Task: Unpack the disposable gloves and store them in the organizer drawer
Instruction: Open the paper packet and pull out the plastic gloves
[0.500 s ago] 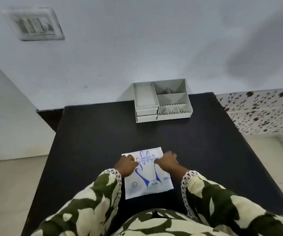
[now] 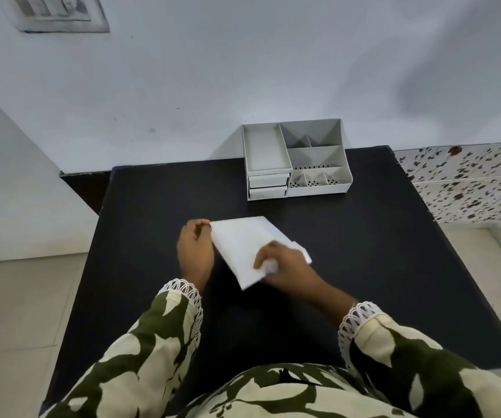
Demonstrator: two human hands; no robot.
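Observation:
The white glove packet [image 2: 243,245] is held just above the black table [image 2: 363,251], turned so its plain white side faces up. My left hand [image 2: 195,251] pinches its far left corner. My right hand [image 2: 285,263] grips its near right edge, fingers curled over the packet. The white organizer [image 2: 296,161] stands at the table's far edge against the wall, with two small shut drawers [image 2: 268,185] at its front left and open compartments on top.
A pale wall rises behind the table, with a switch plate [image 2: 59,13] at top left. A speckled tiled surface [image 2: 466,182] lies to the right. Light floor shows on both sides of the table.
The packet lay flat with its blue printed side up under both hands. Now it is lifted, flipped to its plain side and moved farther from me, with both hands gripping it.

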